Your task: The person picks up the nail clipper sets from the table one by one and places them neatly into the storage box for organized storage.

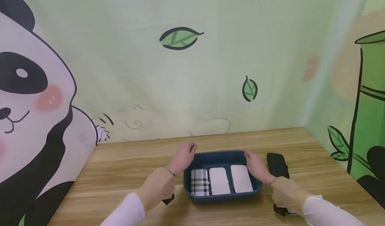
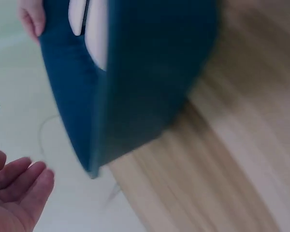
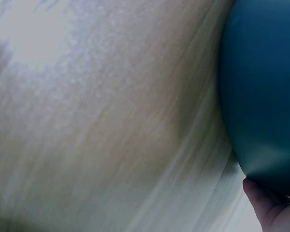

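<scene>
A dark blue rectangular bin (image 1: 222, 199) stands on the table. Inside it, side by side, are a black-and-white plaid case (image 1: 200, 182) and two white cases, one in the middle (image 1: 219, 181) and one on the right (image 1: 242, 179). At the bin's back right corner my right hand (image 1: 257, 165) grips the rim, thumb against the outer wall in the right wrist view. My left hand (image 1: 183, 157) hovers by the back left corner, fingers loosely bent. A gap shows between its fingertips and the bin in the left wrist view, with nothing held.
A black rounded, flat object (image 1: 277, 165) lies on the wooden table (image 1: 126, 169) to the right of the bin, close to my right wrist. Behind the table hangs a pale green backdrop (image 1: 135, 69) printed with leaves and a panda.
</scene>
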Demonstrator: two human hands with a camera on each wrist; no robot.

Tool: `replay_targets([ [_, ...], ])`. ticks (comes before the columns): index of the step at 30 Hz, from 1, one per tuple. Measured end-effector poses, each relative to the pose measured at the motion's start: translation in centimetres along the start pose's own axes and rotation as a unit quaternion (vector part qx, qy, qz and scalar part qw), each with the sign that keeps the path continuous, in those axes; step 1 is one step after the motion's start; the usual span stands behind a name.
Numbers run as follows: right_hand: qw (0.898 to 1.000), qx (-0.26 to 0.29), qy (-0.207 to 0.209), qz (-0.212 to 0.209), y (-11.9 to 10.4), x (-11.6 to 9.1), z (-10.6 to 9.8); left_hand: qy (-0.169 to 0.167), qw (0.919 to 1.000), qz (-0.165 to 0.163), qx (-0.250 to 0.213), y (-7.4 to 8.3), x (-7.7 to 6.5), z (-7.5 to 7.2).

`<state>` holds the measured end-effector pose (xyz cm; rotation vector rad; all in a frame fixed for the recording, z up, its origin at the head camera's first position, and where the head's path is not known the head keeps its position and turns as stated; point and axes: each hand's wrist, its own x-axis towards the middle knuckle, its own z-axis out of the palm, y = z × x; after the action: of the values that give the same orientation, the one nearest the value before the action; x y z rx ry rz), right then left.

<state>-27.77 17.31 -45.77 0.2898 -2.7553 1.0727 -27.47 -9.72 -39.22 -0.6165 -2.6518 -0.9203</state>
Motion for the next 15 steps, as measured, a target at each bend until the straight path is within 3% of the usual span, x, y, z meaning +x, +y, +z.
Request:
replay_targets([
  [3,1.000,0.000,0.002,-0.004,-0.1,-0.1,0.0,0.025,0.9996,0.009,0.008,-0.8,-0.9,0.5],
  [9,1.000,0.000,0.004,-0.004,-0.1,0.0,0.1,0.062,0.9980,-0.008,-0.010,-2.1,-2.4,1.7],
  [15,1.000,0.005,0.003,-0.008,0.0,-0.1,0.1,0.096,0.9953,0.011,-0.006,-3.0,-3.2,3.3],
])
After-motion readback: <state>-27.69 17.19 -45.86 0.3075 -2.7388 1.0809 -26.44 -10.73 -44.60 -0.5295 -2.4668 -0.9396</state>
